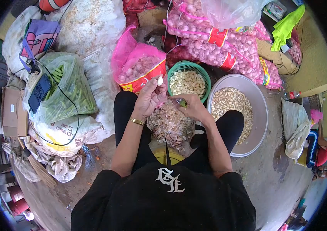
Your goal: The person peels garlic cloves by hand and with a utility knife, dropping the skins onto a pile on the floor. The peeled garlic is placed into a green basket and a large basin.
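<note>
Pinching the clove (160,81), the left hand (147,97) does best with light pressure; the right hand (194,107), gripping something greenish (183,102), best works over the peels (173,125), outside the basket (208,81) rim.

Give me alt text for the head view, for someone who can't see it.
A person's left hand holds a garlic clove near a heap of skins; the right hand grips a small greenish object. A green basket and a large tub hold more cloves.
</note>
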